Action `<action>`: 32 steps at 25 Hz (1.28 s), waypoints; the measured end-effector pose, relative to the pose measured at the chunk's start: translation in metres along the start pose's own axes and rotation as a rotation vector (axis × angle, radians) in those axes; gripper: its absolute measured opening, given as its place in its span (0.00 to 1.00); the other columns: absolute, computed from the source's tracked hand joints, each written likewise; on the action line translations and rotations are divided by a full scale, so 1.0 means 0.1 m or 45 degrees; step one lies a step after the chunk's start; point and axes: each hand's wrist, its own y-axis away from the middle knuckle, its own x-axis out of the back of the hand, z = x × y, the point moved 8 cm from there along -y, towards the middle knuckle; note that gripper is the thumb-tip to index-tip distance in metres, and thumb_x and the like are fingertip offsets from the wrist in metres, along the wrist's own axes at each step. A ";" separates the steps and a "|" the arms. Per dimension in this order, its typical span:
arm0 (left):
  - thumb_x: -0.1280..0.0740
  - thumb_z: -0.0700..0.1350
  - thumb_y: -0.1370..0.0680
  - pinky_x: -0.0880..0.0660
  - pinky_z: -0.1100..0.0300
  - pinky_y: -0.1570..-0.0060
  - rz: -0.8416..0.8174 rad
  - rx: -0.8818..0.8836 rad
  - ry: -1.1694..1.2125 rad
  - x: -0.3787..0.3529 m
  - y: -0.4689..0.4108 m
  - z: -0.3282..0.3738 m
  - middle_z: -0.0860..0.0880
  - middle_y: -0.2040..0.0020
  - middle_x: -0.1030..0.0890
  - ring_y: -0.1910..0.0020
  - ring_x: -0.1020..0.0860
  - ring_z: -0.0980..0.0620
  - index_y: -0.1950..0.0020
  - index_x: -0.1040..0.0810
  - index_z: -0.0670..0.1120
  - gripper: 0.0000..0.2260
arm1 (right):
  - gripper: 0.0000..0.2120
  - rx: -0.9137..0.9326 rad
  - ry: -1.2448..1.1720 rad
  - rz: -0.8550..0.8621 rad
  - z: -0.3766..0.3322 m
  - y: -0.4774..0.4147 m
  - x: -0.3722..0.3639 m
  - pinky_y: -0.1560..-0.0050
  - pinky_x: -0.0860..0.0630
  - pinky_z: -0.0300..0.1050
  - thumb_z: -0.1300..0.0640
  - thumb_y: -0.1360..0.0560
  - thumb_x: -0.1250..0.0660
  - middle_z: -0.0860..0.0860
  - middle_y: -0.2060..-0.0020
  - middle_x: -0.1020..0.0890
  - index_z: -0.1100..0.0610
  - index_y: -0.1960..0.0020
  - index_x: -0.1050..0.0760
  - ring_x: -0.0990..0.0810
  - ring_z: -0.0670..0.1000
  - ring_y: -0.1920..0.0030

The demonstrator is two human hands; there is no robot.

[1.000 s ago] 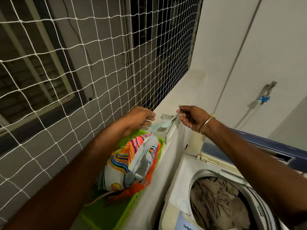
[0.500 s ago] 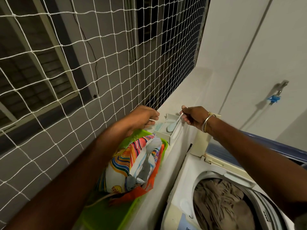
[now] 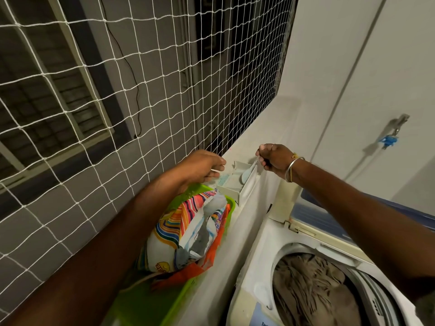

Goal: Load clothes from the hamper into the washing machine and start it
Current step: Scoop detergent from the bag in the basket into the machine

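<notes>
Two hands are up at the ledge: the left hand (image 3: pixel 202 167) is curled narrow on the near rim of one small white tray (image 3: pixel 233 182), and the right hand (image 3: pixel 274 158) pinches the handle of one pale blue plastic spoon (image 3: pixel 247 174), its bowl dipping down into that tray. One silver bangle (image 3: pixel 292 169) rides the right wrist. Below the left forearm sits one lime-green hamper (image 3: pixel 150 304), and in it one striped detergent bag (image 3: pixel 186 234), rainbow bands over white, a round yellow logo near the bottom whose lettering is too blurred to read. Orange cloth (image 3: pixel 188 274) pokes out under the bag. Over on the right, one top-loading washing machine (image 3: pixel 256 260), blue-tinted lid (image 3: pixel 313 220) standing open, with grey-brown clothes (image 3: pixel 313 292) piled in the drum. There's a label at the machine's front edge, cut off and unreadable. White netting (image 3: pixel 117 90) spans the opening on the left, and one tap (image 3: pixel 397 124) with a blue tag sits on the white wall.
</notes>
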 end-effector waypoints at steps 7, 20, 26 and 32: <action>0.37 0.42 0.19 0.25 0.63 0.56 0.009 -0.020 -0.029 0.00 0.09 0.05 0.41 0.38 0.19 0.46 0.22 0.47 0.36 0.22 0.40 0.13 | 0.17 0.007 -0.033 -0.016 0.02 0.06 0.02 0.67 0.32 0.38 0.54 0.16 0.46 0.53 0.69 0.29 0.57 0.59 0.26 0.32 0.48 0.69; 0.39 0.41 0.18 0.23 0.49 0.40 0.015 -0.043 0.010 0.03 0.12 0.00 0.40 0.40 0.19 0.38 0.21 0.39 0.38 0.21 0.40 0.12 | 0.15 0.049 -0.199 0.077 -0.14 0.32 0.02 0.69 0.31 0.38 0.58 0.16 0.46 0.54 0.68 0.27 0.59 0.58 0.27 0.31 0.49 0.68; 0.38 0.42 0.18 0.21 0.53 0.45 0.021 -0.032 0.086 0.00 0.11 -0.03 0.40 0.41 0.18 0.39 0.21 0.38 0.41 0.20 0.40 0.11 | 0.12 0.240 -0.290 0.113 -0.55 0.71 0.03 0.69 0.32 0.41 0.56 0.20 0.40 0.53 0.69 0.25 0.60 0.57 0.23 0.29 0.49 0.70; 0.37 0.43 0.19 0.23 0.50 0.41 0.006 -0.037 0.072 -0.03 0.11 -0.01 0.40 0.41 0.19 0.46 0.20 0.42 0.40 0.20 0.41 0.11 | 0.12 0.343 -0.276 -0.101 -0.79 1.37 -0.34 0.71 0.31 0.40 0.57 0.19 0.39 0.55 0.69 0.24 0.63 0.54 0.22 0.29 0.50 0.71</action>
